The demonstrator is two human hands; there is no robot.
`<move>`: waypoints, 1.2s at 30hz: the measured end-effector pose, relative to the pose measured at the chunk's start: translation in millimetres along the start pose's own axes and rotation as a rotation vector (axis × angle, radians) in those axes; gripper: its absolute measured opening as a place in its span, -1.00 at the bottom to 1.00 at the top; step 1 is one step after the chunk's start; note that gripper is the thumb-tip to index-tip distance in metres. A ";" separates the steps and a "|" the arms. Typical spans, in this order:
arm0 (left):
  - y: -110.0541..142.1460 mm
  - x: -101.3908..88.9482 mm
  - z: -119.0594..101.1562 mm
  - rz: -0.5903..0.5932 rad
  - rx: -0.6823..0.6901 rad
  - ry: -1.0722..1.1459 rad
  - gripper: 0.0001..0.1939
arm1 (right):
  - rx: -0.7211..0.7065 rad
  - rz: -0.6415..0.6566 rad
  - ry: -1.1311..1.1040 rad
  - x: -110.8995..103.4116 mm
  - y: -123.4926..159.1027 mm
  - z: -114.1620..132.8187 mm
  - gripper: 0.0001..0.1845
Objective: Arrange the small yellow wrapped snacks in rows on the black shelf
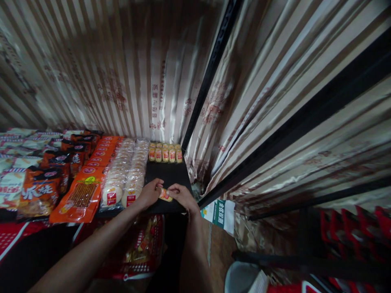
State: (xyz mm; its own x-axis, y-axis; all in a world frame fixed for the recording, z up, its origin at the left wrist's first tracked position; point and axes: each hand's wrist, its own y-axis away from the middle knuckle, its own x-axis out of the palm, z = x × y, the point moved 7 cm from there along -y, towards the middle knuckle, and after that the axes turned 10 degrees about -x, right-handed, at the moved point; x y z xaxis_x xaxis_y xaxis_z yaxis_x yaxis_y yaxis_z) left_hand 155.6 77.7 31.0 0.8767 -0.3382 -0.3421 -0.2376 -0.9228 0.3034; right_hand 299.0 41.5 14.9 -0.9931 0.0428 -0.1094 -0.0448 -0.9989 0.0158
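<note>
My left hand point(150, 193) and my right hand point(182, 196) meet over the black shelf point(171, 176), both pinching one small yellow-orange snack packet point(165, 195). The packet sits low over the shelf's front part. At the back of the shelf stands a row of similar small yellow packets point(165, 154). Just left of my left hand lie rows of round white buns in clear wrappers point(125, 175).
Orange snack bags point(80, 197) and darker packets point(39, 191) fill the shelf to the left. A large bag of packets point(141, 248) hangs below my arms. A striped curtain point(275, 101) and black rack bars point(210, 65) close the back and right. A green-white carton point(219, 213) sits below right.
</note>
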 end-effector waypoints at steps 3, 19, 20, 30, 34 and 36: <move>-6.5 3.6 -7.5 0.025 0.032 -0.050 -0.68 | 0.006 0.067 -0.086 3.1 -7.6 1.6 -0.61; -42.9 1.7 -41.0 -0.049 0.113 -0.281 -0.66 | -0.054 0.027 -0.107 -5.0 -49.1 1.6 -0.62; -44.5 1.6 -42.7 -0.055 0.111 -0.302 -0.65 | -0.058 0.009 -0.112 -5.9 -51.1 0.6 -0.62; -52.7 -0.1 -53.1 -0.132 0.050 -0.279 -0.59 | -0.065 -0.098 -0.147 -12.5 -68.1 -18.4 -0.65; -60.3 0.5 -50.9 -0.128 0.039 -0.278 -0.56 | -0.089 -0.107 -0.082 -15.1 -73.8 -28.1 -0.67; -63.9 0.1 -50.2 -0.139 0.047 -0.249 -0.57 | -0.094 -0.118 -0.052 -16.8 -76.7 -31.4 -0.67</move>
State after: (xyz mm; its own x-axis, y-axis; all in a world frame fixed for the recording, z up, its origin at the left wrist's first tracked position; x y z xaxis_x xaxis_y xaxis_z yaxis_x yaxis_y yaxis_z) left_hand 191.9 146.0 56.3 0.7738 -0.2374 -0.5873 -0.1466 -0.9691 0.1985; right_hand 322.5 116.7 -15.6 -0.9858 0.1589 -0.0537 -0.1539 -0.9842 -0.0880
